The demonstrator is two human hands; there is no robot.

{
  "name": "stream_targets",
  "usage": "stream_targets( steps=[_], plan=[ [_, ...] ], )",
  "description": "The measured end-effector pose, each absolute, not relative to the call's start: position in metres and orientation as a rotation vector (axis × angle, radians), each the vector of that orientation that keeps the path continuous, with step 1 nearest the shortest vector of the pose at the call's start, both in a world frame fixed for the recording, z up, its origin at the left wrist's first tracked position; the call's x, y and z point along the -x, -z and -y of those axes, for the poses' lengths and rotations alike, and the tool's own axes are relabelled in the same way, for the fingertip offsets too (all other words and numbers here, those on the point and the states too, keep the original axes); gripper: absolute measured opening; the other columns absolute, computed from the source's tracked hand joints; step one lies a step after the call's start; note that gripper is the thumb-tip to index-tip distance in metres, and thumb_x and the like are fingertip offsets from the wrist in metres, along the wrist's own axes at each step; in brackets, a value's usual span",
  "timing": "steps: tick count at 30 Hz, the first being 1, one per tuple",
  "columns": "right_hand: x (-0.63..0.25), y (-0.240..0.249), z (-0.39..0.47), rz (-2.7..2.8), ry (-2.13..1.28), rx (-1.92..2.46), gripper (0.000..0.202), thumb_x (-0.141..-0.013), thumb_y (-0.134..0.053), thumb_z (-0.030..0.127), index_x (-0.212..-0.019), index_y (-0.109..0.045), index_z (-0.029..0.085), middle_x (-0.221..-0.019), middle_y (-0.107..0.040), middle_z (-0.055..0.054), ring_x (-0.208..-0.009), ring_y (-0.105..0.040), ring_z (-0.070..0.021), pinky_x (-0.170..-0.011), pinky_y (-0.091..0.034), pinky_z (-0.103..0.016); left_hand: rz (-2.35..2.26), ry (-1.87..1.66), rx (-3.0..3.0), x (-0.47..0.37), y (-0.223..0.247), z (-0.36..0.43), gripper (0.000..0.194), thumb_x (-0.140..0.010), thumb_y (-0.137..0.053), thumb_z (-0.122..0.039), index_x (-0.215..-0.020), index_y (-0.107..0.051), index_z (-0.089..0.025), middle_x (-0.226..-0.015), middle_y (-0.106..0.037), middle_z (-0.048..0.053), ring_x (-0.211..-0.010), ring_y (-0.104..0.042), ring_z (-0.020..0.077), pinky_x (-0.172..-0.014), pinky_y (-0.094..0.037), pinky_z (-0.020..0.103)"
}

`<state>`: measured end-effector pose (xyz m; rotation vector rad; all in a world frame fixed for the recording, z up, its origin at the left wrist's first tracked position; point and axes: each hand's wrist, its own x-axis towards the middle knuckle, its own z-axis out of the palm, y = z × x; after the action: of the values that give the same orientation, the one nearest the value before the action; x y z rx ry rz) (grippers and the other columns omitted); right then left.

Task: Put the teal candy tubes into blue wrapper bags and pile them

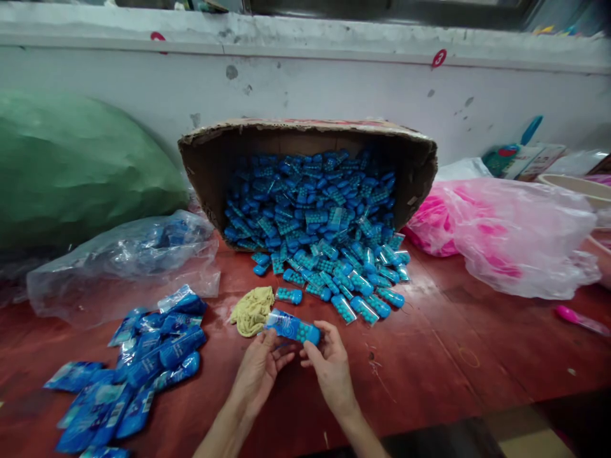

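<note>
In the middle of the view, my two hands hold a small clear bottle of turquoise balls with a blue cap (310, 333). A printed blue plastic sleeve (284, 324) covers its left part. My left hand (263, 364) grips the sleeve at its lower left edge between thumb and fingers. Thumb and fingers of my right hand (330, 357) close on the blue cap end. Just behind lie a crumpled yellow cloth (252, 310) and one loose bottle (289, 295). A heap of sleeved blue packs (143, 356) lies to the left.
A cardboard box (305, 127) on its side spills many similar bottles (334, 267) onto the red table (439, 356). Clear plastic bags (128, 261) and a green sack (81, 172) stand left. A bag with pink contents (515, 229) and a pink object (582, 320) lie right.
</note>
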<state>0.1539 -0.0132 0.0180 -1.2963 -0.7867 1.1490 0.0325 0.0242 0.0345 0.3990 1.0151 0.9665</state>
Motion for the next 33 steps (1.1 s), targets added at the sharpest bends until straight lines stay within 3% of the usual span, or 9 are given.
stream_targets(
  steps=[5,9,13,15,18,21,25,33],
  plan=[
    [-0.153,-0.022,0.023,1.267,-0.868,1.304,0.025,-0.079,-0.053,0.022,-0.103,-0.056,0.027,-0.095,-0.059,-0.005,-0.085,-0.057,-0.0194,-0.077,-0.047,-0.032,-1.009,-0.903,-0.380,-0.032,-0.037,-0.026,0.026,-0.062,-0.070,-0.034,-0.069,-0.053,-0.016,-0.059,-0.064,0.000,-0.058,-0.062,0.0151,-0.057,-0.048,0.027],
    [-0.152,-0.027,0.025,1.398,-0.915,1.186,0.029,-0.081,-0.052,0.024,-0.110,-0.055,0.030,-0.096,-0.059,-0.005,-0.088,-0.056,-0.0204,-0.081,-0.046,-0.034,-0.963,-0.844,-0.345,-0.027,-0.039,-0.028,0.020,-0.066,-0.067,-0.030,-0.071,-0.056,-0.015,-0.061,-0.065,0.000,-0.058,-0.062,0.0141,-0.054,-0.046,0.024],
    [-0.150,-0.027,0.020,1.036,-1.242,1.129,0.026,-0.080,-0.051,0.028,-0.106,-0.055,0.026,-0.086,-0.056,-0.002,-0.063,-0.058,-0.0135,-0.058,-0.051,-0.028,-0.828,-0.854,-0.385,-0.027,-0.043,-0.025,0.012,-0.069,-0.064,-0.026,-0.072,-0.057,-0.015,-0.067,-0.066,0.003,-0.056,-0.061,0.0157,-0.055,-0.047,0.029],
    [-0.152,-0.026,0.016,0.836,-1.448,1.061,0.041,-0.075,-0.055,0.027,-0.115,-0.045,0.027,-0.081,-0.054,0.001,-0.051,-0.055,-0.0098,-0.045,-0.049,-0.024,-0.774,-0.829,-0.419,-0.028,-0.044,-0.023,0.012,-0.072,-0.061,-0.026,-0.075,-0.058,-0.015,-0.067,-0.066,0.004,-0.053,-0.059,0.0162,-0.052,-0.047,0.030],
    [-0.158,-0.027,0.009,0.798,-1.593,0.984,0.059,-0.068,-0.060,0.019,-0.122,-0.038,0.030,-0.078,-0.052,0.004,-0.044,-0.050,-0.0057,-0.037,-0.044,-0.018,-0.744,-0.799,-0.436,-0.028,-0.046,-0.023,0.012,-0.073,-0.059,-0.023,-0.080,-0.060,-0.014,-0.074,-0.067,0.005,-0.063,-0.061,0.0168,-0.061,-0.048,0.031],
    [-0.167,-0.029,0.006,0.874,-1.604,0.962,0.062,-0.064,-0.060,0.012,-0.121,-0.042,0.031,-0.075,-0.051,0.006,-0.040,-0.043,-0.0023,-0.033,-0.038,-0.013,-0.728,-0.760,-0.451,-0.026,-0.050,-0.024,0.011,-0.073,-0.059,-0.020,-0.083,-0.061,-0.014,-0.079,-0.067,0.006,-0.075,-0.062,0.0178,-0.072,-0.047,0.031],
    [-0.171,-0.029,0.007,0.942,-1.651,0.927,0.061,-0.065,-0.056,0.011,-0.121,-0.045,0.029,-0.075,-0.055,0.005,-0.039,-0.042,-0.0023,-0.034,-0.039,-0.014,-0.729,-0.723,-0.494,-0.026,-0.053,-0.024,0.014,-0.070,-0.062,-0.020,-0.084,-0.063,-0.015,-0.080,-0.067,0.005,-0.075,-0.061,0.0170,-0.075,-0.045,0.030],
    [-0.168,-0.027,0.012,0.986,-1.615,1.016,0.048,-0.071,-0.056,0.019,-0.118,-0.050,0.025,-0.059,-0.051,0.007,-0.036,-0.042,-0.0040,-0.034,-0.038,-0.016,-0.779,-0.789,-0.460,-0.041,-0.044,-0.010,0.019,-0.069,-0.064,-0.030,-0.078,-0.061,-0.014,-0.067,-0.063,0.003,-0.057,-0.057,0.0138,-0.059,-0.047,0.029]
  ],
)
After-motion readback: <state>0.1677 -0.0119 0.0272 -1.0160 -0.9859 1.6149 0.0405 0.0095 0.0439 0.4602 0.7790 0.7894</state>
